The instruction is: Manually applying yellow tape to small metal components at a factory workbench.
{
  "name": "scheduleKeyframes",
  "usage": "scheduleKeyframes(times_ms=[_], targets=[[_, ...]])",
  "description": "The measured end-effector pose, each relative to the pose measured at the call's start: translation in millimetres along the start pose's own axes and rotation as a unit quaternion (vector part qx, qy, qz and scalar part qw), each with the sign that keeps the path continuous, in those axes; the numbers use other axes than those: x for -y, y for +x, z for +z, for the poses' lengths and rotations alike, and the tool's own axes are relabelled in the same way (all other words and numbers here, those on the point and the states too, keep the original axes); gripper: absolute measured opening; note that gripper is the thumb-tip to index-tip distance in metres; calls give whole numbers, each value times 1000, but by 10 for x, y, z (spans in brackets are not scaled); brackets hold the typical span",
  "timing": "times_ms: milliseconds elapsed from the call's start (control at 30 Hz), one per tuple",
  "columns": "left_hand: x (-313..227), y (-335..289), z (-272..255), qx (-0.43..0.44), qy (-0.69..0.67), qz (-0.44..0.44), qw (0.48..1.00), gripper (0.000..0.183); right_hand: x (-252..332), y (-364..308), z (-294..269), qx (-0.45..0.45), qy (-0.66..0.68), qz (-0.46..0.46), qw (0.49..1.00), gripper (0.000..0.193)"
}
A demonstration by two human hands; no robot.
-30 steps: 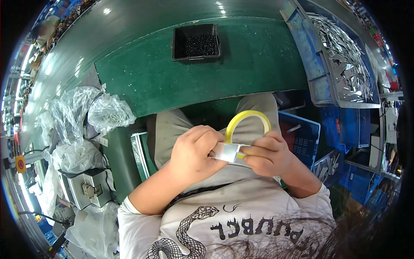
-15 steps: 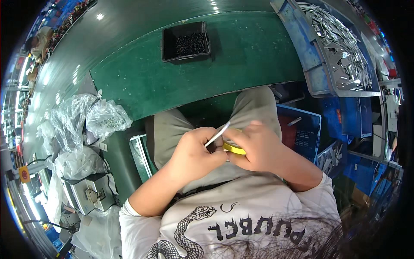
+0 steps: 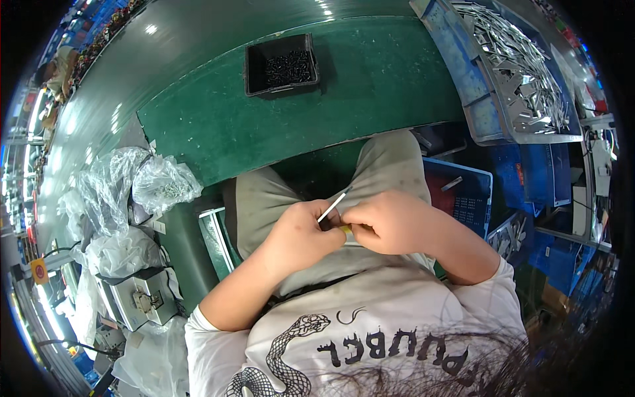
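Over my lap, my left hand [image 3: 301, 231] is closed around a thin, flat, pale strip [image 3: 334, 206] that slants up and to the right from its fingers. The strip's far tip looks dark. Close against it, my right hand [image 3: 390, 221] is curled, with thumb and forefinger pinched beside the left fingertips. A small piece of yellow tape [image 3: 345, 229] shows between the two hands; most of it is hidden behind the fingers.
A black bin [image 3: 281, 89] of small black parts stands on the green table [image 3: 390, 86]. To the right, a blue crate [image 3: 473, 99] holds many shiny metal strips. Clear plastic bags [image 3: 165, 182] lie at left. A lower blue crate [image 3: 489, 192] sits beside my right knee.
My right hand has turned and drawn in its fingers near the left fingertips. The yellow tape, seen earlier as a ring-like roll, is now mostly covered. My left hand keeps the strip.
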State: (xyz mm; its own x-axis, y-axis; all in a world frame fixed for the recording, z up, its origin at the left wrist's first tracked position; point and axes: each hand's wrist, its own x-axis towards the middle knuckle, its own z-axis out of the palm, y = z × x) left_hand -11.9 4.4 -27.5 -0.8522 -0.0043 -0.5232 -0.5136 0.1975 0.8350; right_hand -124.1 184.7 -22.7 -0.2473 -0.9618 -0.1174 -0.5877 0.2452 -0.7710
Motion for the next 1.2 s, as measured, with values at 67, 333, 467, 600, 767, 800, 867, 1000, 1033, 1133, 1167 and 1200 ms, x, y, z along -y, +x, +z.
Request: scheduleKeyframes(times_ms=[67, 333, 467, 600, 767, 800, 867, 1000, 1033, 1133, 1167, 1200], targets=[[-20, -11, 14, -7, -26, 1, 1000, 6, 8, 1, -11, 17, 8, 13, 1000, 7], [105, 2, 19, -11, -100, 14, 995, 4, -3, -25, 12, -30, 58, 34, 997, 9], [170, 20, -54, 3, -78, 113, 991, 6, -70, -53, 76, -80, 18, 9, 997, 9], [41, -68, 39, -47, -199, 39, 978, 12, -110, -105, 36, -172, 19, -10, 985, 10], [28, -78, 70, -15, -128, 55, 990, 19, -117, -93, -61, -201, 6, -7, 980, 9], [28, -75, 83, -15, -128, 56, 990, 19, -116, -84, -62, -212, 8, -13, 977, 9], [35, -68, 108, -16, -84, 65, 994, 19, -113, -80, -74, -223, 9, -21, 975, 9], [39, -76, 139, -42, -27, 114, 992, 16, -84, -85, -96, -219, 9, -9, 976, 11], [37, -81, 142, -43, -27, 114, 992, 16, -81, -87, -95, -219, 6, -2, 976, 13], [15, -91, 148, -46, -36, 106, 993, 16, -95, -94, -84, -232, -7, -1, 973, 13], [-1, -96, 150, -49, -28, 109, 992, 15, -93, -97, -82, -232, -6, -1, 973, 13], [-10, -96, 150, -53, -20, 113, 992, 15, -91, -95, -82, -230, -5, 2, 973, 13]])
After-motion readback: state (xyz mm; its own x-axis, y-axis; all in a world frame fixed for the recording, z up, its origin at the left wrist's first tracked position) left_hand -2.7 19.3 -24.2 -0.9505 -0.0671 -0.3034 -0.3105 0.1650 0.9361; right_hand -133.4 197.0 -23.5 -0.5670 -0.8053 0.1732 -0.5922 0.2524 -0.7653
